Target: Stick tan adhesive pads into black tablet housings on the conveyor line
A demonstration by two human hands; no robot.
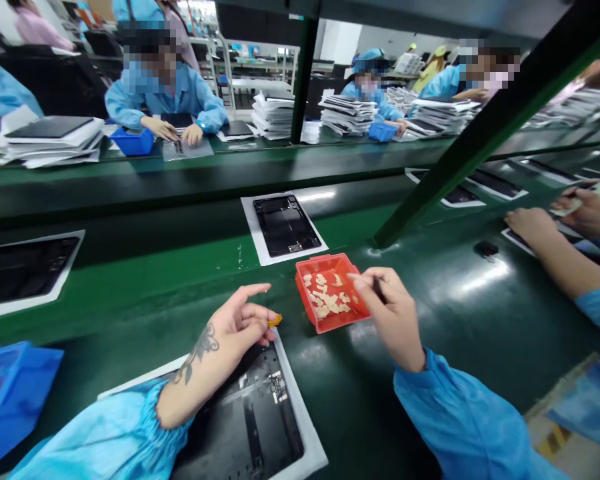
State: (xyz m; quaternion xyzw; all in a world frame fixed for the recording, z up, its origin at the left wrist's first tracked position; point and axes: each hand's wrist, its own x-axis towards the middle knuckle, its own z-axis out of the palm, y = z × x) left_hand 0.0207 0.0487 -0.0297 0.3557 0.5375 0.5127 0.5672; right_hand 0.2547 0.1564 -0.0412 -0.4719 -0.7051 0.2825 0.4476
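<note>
My left hand (243, 320) pinches a small yellow-orange piece (275, 321) between thumb and fingers, its index finger stretched out. Below it lies a black tablet housing (240, 427) on a white sheet (307, 440), partly covered by my forearm and sleeve. At the right edge of a red tray (324, 326), my right hand (393, 313) is closed around a dark slim object (379, 289), mostly hidden by the fingers. Inside the tray are several small cream-coloured pieces (330, 303).
Another tablet housing (283, 227) lies on a sheet beyond the tray, and one more (25, 267) at the left. A blue bin (27, 393) stands at lower left. A green post (430, 180) rises right of the tray. A co-worker's hands (535, 230) work at the right.
</note>
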